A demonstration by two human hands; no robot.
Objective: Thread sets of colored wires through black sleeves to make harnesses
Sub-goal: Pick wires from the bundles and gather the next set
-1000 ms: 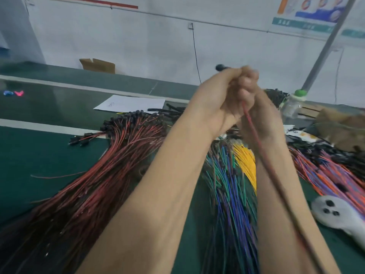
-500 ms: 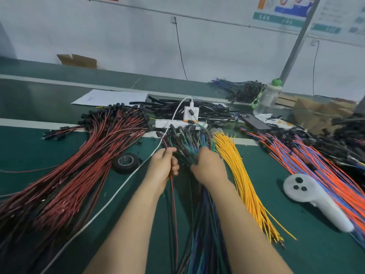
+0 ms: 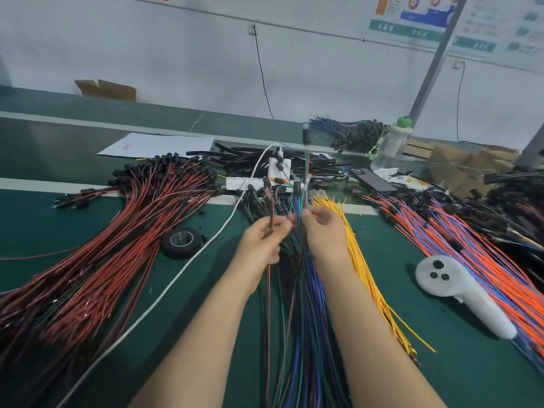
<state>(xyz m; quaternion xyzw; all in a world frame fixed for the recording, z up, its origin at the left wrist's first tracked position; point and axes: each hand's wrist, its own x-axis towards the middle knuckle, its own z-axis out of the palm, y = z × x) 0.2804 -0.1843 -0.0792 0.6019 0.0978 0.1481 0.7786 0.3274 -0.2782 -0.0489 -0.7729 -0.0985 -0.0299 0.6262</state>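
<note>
My left hand (image 3: 260, 241) grips a red-and-black wire (image 3: 268, 290) that hangs down past my wrist. My right hand (image 3: 322, 231) pinches a few thin green and blue wires (image 3: 306, 169) that rise upright, one ending in a black connector (image 3: 306, 134). Both hands hover over the central bundle of blue, green and purple wires (image 3: 306, 334). A pile of black sleeves (image 3: 250, 159) lies behind the hands. A yellow wire bundle (image 3: 365, 260) runs along the right of my right forearm.
A large red-and-black harness bundle (image 3: 103, 254) fills the left. Black tape roll (image 3: 181, 241), white cable (image 3: 188, 265) and power strip (image 3: 244, 182) sit near centre. Orange-blue wires (image 3: 459, 245) and a white controller (image 3: 462, 287) lie right. A bottle (image 3: 391, 145) and phone (image 3: 374, 179) stand behind.
Both hands came down from face height to the central bundle. My right hand has since lifted a few green and blue wires upright, while my left keeps the red-and-black wire.
</note>
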